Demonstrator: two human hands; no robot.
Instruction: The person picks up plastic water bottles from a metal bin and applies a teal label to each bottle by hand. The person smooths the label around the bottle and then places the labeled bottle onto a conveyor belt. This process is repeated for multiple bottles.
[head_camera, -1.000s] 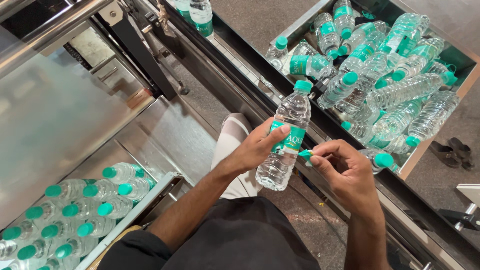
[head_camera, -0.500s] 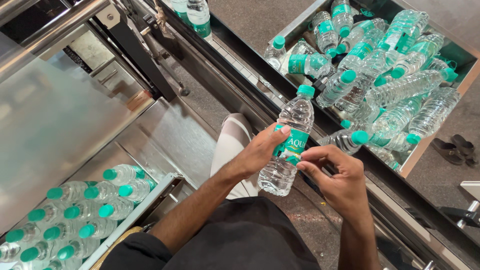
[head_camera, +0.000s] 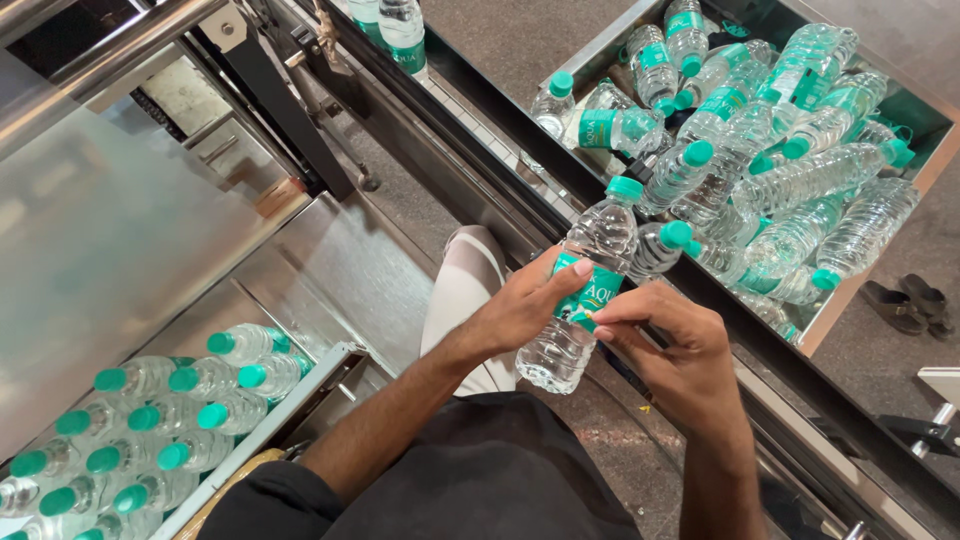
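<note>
A metal bin (head_camera: 925, 175) holds loose bottles (head_camera: 800, 180); a steel tray (head_camera: 260, 425) carries upright ones (head_camera: 150, 420).

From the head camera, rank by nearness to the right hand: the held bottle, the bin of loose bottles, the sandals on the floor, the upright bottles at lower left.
1. Held bottle, touching the right hand.
2. Bin of loose bottles, ahead.
3. Sandals, far right.
4. Upright bottles, lower left.

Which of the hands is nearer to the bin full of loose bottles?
Right. The right hand is beside the bin, at the held bottle. The left hand grips the bottle's far side.
</note>
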